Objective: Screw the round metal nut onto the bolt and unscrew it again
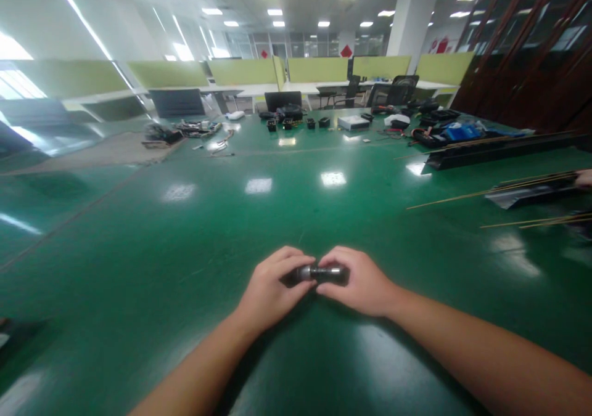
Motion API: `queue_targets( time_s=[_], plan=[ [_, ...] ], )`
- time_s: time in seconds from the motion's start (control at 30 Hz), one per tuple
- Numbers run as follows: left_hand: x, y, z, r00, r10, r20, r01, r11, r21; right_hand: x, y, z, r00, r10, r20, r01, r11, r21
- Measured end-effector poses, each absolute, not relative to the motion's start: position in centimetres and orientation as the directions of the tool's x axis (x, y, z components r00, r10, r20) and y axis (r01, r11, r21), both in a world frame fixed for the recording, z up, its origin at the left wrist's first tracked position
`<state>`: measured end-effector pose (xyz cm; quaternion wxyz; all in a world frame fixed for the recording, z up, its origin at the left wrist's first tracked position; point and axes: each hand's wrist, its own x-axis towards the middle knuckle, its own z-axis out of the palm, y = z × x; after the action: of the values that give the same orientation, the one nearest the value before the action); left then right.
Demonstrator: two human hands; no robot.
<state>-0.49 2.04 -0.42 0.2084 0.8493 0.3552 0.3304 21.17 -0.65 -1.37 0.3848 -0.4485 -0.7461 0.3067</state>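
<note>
Low over the near middle of the green table, both hands meet around a short black cylinder (pixel 330 273) with a silvery band, shaped like a small flashlight. My left hand (pixel 271 286) has its fingers and thumb closed around the left end, which they partly cover. Around the right end, my right hand (pixel 361 280) is closed, thumb below and fingers above. The cylinder lies lengthwise from left to right, its middle showing between the fingertips. Whether it touches the table is unclear.
The glossy green tabletop (pixel 185 237) spreads all around. At right, another person's hand (pixel 583 179) is by a dark trough (pixel 531 191) and thin yellow rods (pixel 448 201). Along the far edge sit several small black parts, a white box (pixel 353 122) and a blue item (pixel 462 131).
</note>
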Motion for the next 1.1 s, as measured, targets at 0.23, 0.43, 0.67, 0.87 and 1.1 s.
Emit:
queue_targets(
  time_s=[0.23,0.43,0.67,0.87,1.1],
  plan=[
    [-0.31,1.91,-0.12,0.571,0.716,0.401,0.470,-0.686,0.555,21.20,-0.63,-1.54,-0.323,0.899,0.295,0.439,0.419,-0.795],
    [-0.26,1.83,0.09,0.607,0.704,0.368,0.484,-0.695,0.532,21.17,-0.45,-1.66,-0.344,0.889,0.303,0.440,0.438,-0.784],
    [-0.05,1.58,-0.06,0.587,0.719,0.372,0.487,-0.681,0.547,21.21,-0.33,-1.87,-0.347,0.891,0.294,0.454,0.433,-0.779],
    [0.10,1.36,-0.27,0.567,0.734,0.373,0.499,-0.667,0.553,21.26,-0.39,-1.96,-0.336,0.897,0.287,0.459,0.422,-0.782],
    [0.17,1.37,-0.28,0.549,0.735,0.398,0.486,-0.668,0.563,21.32,-0.39,-1.64,-0.339,0.896,0.288,0.453,0.423,-0.785]
  ],
)
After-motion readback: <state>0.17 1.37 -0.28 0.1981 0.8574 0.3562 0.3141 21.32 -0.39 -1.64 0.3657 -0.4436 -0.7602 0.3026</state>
